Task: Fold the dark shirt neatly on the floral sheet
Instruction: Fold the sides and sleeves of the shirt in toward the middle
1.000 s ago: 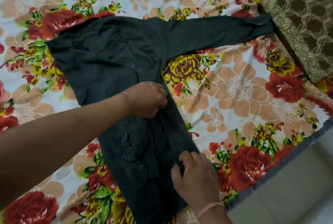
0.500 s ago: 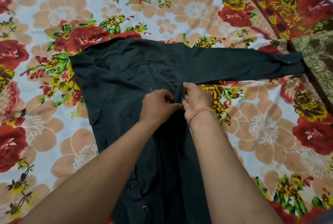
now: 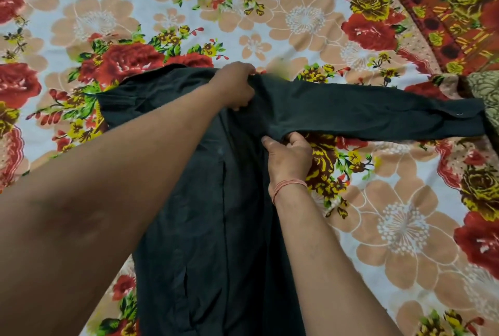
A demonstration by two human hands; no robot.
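Observation:
The dark shirt (image 3: pixel 205 200) lies flat on the floral sheet (image 3: pixel 305 19), its body running toward me and one long sleeve (image 3: pixel 378 111) stretched out to the right. My left hand (image 3: pixel 236 86) grips the cloth at the shirt's top edge, near the shoulder where the sleeve starts. My right hand (image 3: pixel 290 158), with a red thread at the wrist, pinches the fabric at the underarm, just below the sleeve. Both forearms cross over the shirt's body and hide part of it. The other sleeve is not visible.
A red and orange patterned cloth (image 3: pixel 445 6) covers the far right corner. A brown and green patterned cushion or blanket (image 3: pixel 486 87) touches the sleeve's cuff at the right edge. Bare floral sheet spreads left and beyond the shirt.
Both hands left the middle of the shirt. My left hand went up to the shoulder edge and my right hand moved right to the underarm. The camera tilted so the shirt sits lower.

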